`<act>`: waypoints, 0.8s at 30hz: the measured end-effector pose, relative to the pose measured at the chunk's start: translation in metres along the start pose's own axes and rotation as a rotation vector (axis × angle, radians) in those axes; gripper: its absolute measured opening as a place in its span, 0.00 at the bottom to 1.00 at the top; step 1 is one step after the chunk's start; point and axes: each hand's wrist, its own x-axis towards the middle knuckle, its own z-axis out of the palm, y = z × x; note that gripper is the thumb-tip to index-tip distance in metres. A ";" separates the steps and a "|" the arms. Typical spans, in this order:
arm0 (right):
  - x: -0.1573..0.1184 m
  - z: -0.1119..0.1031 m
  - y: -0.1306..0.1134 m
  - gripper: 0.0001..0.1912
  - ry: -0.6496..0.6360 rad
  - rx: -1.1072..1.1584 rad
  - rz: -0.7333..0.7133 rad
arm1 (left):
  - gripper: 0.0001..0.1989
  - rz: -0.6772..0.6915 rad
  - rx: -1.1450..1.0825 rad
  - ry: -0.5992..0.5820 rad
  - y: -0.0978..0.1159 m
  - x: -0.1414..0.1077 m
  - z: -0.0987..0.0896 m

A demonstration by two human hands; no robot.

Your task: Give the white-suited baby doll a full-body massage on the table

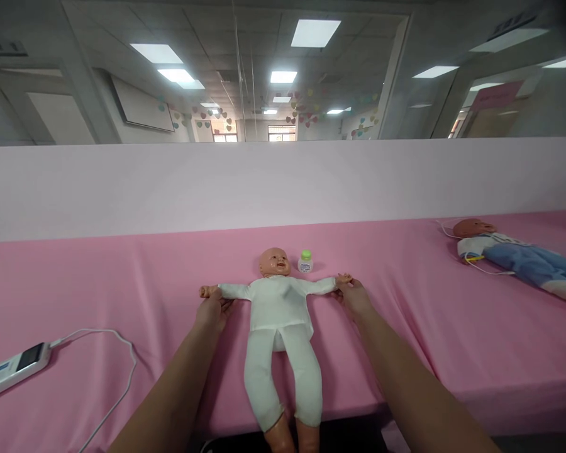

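A baby doll (279,302) in a white top and white trousers lies on its back on the pink cloth, its arms stretched out to both sides and its bare feet at the front edge. My left hand (213,308) grips the sleeve cuff of the doll's arm on the left of the view. On the other side, my right hand (353,297) has its fingers closed round the opposite cuff, near the doll's small hand. Beside the doll's head stands a small clear bottle (305,262) with a green cap.
A second doll (523,255) in blue and white clothes lies at the right with a thin white tube. At the left, a white device (16,370) with a dark screen trails a cable. Behind the pink-covered table (170,264) rise a white wall and glass.
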 end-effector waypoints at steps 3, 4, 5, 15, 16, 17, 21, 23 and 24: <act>-0.011 0.008 -0.007 0.35 0.020 -0.057 -0.148 | 0.06 0.134 0.044 -0.044 0.002 -0.010 0.003; -0.019 0.013 -0.010 0.36 0.014 -0.105 -0.248 | 0.08 0.231 0.101 -0.086 0.002 -0.015 0.005; -0.028 0.018 -0.014 0.37 -0.005 -0.165 -0.359 | 0.09 0.345 0.186 -0.141 0.001 -0.021 0.006; -0.094 0.059 -0.026 0.23 -0.667 -0.815 -1.070 | 0.19 1.069 1.206 -0.588 -0.017 -0.049 0.010; -0.094 0.059 -0.025 0.24 -0.687 -0.834 -1.091 | 0.19 1.087 1.250 -0.600 -0.017 -0.048 0.011; -0.094 0.060 -0.024 0.25 -0.693 -0.850 -1.103 | 0.20 1.101 1.287 -0.610 -0.017 -0.047 0.011; -0.092 0.062 -0.020 0.27 -0.730 -0.912 -1.109 | 0.19 1.128 1.397 -0.670 -0.014 -0.047 0.015; -0.093 0.063 -0.018 0.27 -0.739 -0.923 -1.107 | 0.19 1.114 1.407 -0.679 -0.014 -0.048 0.016; -0.093 0.064 -0.018 0.28 -0.734 -0.916 -1.104 | 0.19 1.105 1.394 -0.669 -0.015 -0.048 0.017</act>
